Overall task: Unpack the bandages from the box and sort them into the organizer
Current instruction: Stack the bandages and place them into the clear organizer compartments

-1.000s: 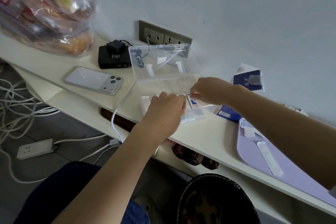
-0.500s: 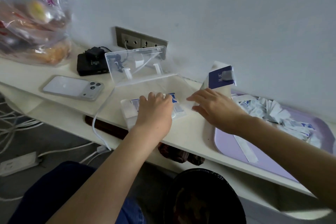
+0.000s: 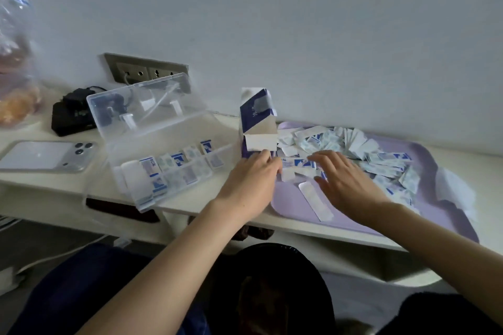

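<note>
Over the smooth lilac tray (image 3: pixel 289 200), right hand (image 3: pixel 345 182) spreads flat on papery bandages (image 3: pixel 381 164); left hand (image 3: pixel 253 177), grip unclear.

Dim, cool, even daylight; the wall (image 3: pixel 299 22) reads flat grey-blue. Faint glare sits on the phone (image 3: pixel 40 156) and the organizer lid (image 3: pixel 147 106). Wide-angle distortion bends the shelf (image 3: pixel 54 185) towards the edges. The left hand (image 3: pixel 253 179) and right hand (image 3: pixel 345 182) look slightly smeared, perhaps motion blur; the lower foreground is murky
</note>
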`<state>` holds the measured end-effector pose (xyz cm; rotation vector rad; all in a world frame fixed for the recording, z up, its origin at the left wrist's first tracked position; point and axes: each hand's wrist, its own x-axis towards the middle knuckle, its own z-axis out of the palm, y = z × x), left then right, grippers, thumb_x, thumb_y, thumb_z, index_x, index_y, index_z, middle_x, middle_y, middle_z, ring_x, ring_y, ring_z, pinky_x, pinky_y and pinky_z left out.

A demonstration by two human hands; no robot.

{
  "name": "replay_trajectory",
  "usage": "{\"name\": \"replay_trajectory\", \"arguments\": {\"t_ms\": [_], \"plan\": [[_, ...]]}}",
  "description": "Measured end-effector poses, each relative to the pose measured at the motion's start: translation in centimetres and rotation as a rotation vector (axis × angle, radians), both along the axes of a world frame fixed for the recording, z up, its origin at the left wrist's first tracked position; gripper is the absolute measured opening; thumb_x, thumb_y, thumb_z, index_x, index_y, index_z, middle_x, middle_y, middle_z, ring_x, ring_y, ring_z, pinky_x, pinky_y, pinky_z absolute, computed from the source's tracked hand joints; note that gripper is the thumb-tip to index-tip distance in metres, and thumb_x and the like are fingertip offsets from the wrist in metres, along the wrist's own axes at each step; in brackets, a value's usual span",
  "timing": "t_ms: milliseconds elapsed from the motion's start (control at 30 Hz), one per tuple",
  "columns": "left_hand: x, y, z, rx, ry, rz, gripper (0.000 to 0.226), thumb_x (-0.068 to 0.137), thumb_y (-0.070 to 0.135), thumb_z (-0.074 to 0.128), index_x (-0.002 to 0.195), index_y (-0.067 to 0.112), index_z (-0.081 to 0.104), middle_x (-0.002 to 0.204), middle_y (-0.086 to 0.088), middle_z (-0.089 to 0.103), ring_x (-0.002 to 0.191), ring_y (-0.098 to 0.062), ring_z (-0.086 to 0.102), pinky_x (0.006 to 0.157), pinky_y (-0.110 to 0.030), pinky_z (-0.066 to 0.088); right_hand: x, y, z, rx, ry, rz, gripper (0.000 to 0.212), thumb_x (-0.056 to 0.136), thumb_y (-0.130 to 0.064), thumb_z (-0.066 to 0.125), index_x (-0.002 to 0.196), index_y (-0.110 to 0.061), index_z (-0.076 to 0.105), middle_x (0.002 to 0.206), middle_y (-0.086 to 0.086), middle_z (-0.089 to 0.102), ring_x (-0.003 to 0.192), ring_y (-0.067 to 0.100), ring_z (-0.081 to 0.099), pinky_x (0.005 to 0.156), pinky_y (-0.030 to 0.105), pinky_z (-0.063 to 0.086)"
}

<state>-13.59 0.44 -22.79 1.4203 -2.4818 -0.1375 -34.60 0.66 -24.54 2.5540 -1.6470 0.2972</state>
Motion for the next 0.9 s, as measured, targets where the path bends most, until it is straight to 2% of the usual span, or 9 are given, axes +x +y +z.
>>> {"name": "replay_trajectory", "arguments": {"t_ms": [100, 200, 300, 433, 533, 633, 733, 900], "plan": [[-1.9, -0.6, -1.0, 0.070, -0.058, -0.006, 0.026, 0.097, 0.009, 0.043, 0.121, 0.014, 0.049, 0.120, -0.004, 0.048, 0.104, -0.022, 0.050, 0.078, -0.027, 0.035, -2.8, 0.1, -0.5, 0.115, 0.009, -0.207, 0.051, 0.094, -0.025, 0.051, 0.138, -0.005, 0.036, 0.138, 0.014, 0.041, 0.126, 0.030, 0.041, 0.105, 0.038, 0.035], [-3.3, -1.1, -2.1, 0.101, -0.107, -0.009, 0.031, 0.098, 0.014, 0.043, 0.129, 0.012, 0.044, 0.128, -0.006, 0.045, 0.112, -0.023, 0.047, 0.088, -0.032, 0.038, -4.3, -0.4, -0.4, 0.202, -0.022, -0.334, 0.058, 0.095, -0.036, 0.046, 0.141, -0.007, 0.028, 0.141, 0.014, 0.034, 0.132, 0.028, 0.032, 0.109, 0.035, 0.027], [-4.7, -1.8, -3.0, 0.111, -0.106, 0.001, 0.039, 0.098, 0.017, 0.045, 0.136, 0.013, 0.037, 0.138, -0.006, 0.036, 0.122, -0.025, 0.040, 0.094, -0.033, 0.037, -5.3, -1.2, -0.6, 0.268, -0.032, -0.332, 0.065, 0.093, -0.039, 0.049, 0.142, -0.006, 0.022, 0.143, 0.013, 0.031, 0.136, 0.027, 0.027, 0.112, 0.035, 0.023], [-6.0, -3.1, -3.8, 0.124, -0.091, 0.011, 0.053, 0.096, 0.017, 0.048, 0.144, 0.015, 0.025, 0.147, -0.010, 0.022, 0.133, -0.026, 0.029, 0.103, -0.034, 0.035, -6.2, -1.6, -1.7, 0.396, -0.020, -0.308, 0.080, 0.090, -0.041, 0.054, 0.148, -0.010, 0.008, 0.155, 0.009, 0.012, 0.145, 0.027, 0.006, 0.117, 0.038, 0.009], [-6.8, -3.9, -4.4, 0.180, -0.109, 0.035, 0.058, 0.095, 0.029, 0.051, 0.144, 0.015, 0.023, 0.145, -0.010, 0.030, 0.133, -0.026, 0.030, 0.105, -0.035, 0.032, -6.2, -2.2, -1.7, 0.358, -0.020, -0.278, 0.077, 0.090, -0.036, 0.056, 0.147, -0.009, 0.013, 0.153, 0.009, 0.019, 0.143, 0.023, 0.013, 0.116, 0.034, 0.013], [-8.0, -4.3, -4.6, 0.203, -0.171, 0.086, 0.053, 0.095, 0.036, 0.050, 0.139, 0.016, 0.032, 0.136, -0.009, 0.040, 0.125, -0.028, 0.038, 0.103, -0.035, 0.029, -5.9, -3.0, -1.8, 0.301, 0.022, -0.222, 0.073, 0.092, -0.030, 0.055, 0.148, -0.013, 0.012, 0.154, 0.006, 0.020, 0.141, 0.022, 0.019, 0.114, 0.033, 0.019], [-9.0, -4.5, -4.8, 0.170, -0.233, 0.101, 0.039, 0.095, 0.028, 0.051, 0.130, 0.015, 0.040, 0.129, -0.010, 0.042, 0.119, -0.029, 0.040, 0.100, -0.037, 0.031, -5.2, -3.9, -2.0, 0.267, 0.063, -0.175, 0.067, 0.095, -0.026, 0.051, 0.149, -0.018, 0.011, 0.154, 0.001, 0.019, 0.141, 0.021, 0.019, 0.112, 0.031, 0.019], [-9.8, -4.5, -4.9, 0.166, -0.235, 0.110, 0.027, 0.095, 0.012, 0.046, 0.122, 0.012, 0.046, 0.124, -0.010, 0.045, 0.115, -0.028, 0.042, 0.093, -0.037, 0.037, -4.5, -5.7, -1.9, 0.285, 0.069, -0.098, 0.063, 0.095, -0.029, 0.048, 0.148, -0.023, 0.015, 0.155, -0.002, 0.017, 0.142, 0.020, 0.017, 0.114, 0.033, 0.017]]}}
